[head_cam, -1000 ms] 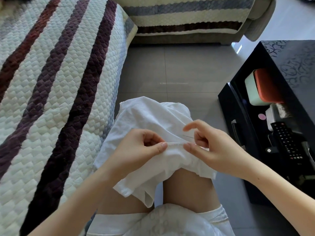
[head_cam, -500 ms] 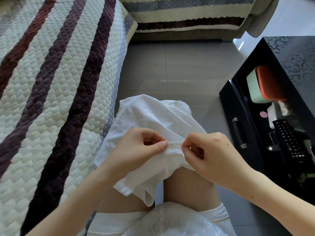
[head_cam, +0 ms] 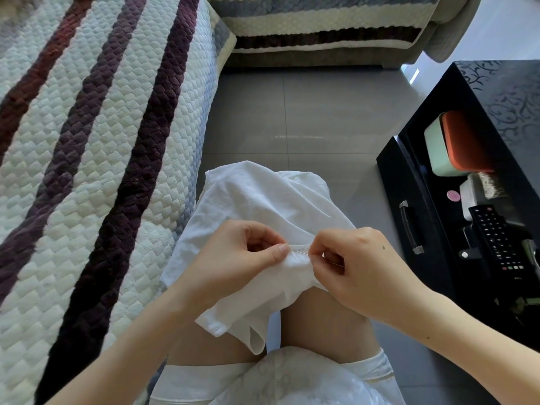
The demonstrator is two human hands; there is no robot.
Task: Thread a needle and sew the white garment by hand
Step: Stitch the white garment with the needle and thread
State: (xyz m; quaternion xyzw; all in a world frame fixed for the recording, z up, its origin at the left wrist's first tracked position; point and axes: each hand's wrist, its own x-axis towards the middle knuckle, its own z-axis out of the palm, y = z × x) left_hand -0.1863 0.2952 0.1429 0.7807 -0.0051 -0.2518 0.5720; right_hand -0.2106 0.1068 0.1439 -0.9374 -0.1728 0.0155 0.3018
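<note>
The white garment (head_cam: 257, 200) lay draped over the person's two bare knees, and its lower edge hung down between the thighs. On its near fold, a thin seam ran between the two hands.

One needle (head_cam: 302, 253) lay along this seam. Only a short shiny part of it was visible; the rest was hidden behind the fingers, and I could not tell where its tip went into the cloth. The thread was too thin to make out.

The left hand (head_cam: 233, 258) was on the left part of the garment, with the fingers curled, and it pinched the fold between the thumb and the other fingers. The right hand (head_cam: 359, 264) was on the right part of the garment and pinched the needle between thumb and forefinger; its other fingers were curled under, partly hidden by the back of the hand. Both forearms were cut off by the bottom edge.

To the left of the garment lay a quilted sofa cover (head_cam: 87, 141) with dark stripes, cut off at the left edge. Beyond the garment there was the grey tiled floor (head_cam: 292, 112) and then a second sofa section (head_cam: 321, 24), cut off at the top.

To the right of the garment stood a black table (head_cam: 511, 92) with one open drawer (head_cam: 391, 182) that had one metal handle (head_cam: 410, 228). In it I counted one remote control (head_cam: 496, 238), one pale green box with an orange lid (head_cam: 458, 141) and one small pink disc (head_cam: 453, 195). The other things there were dark and hard to identify.
</note>
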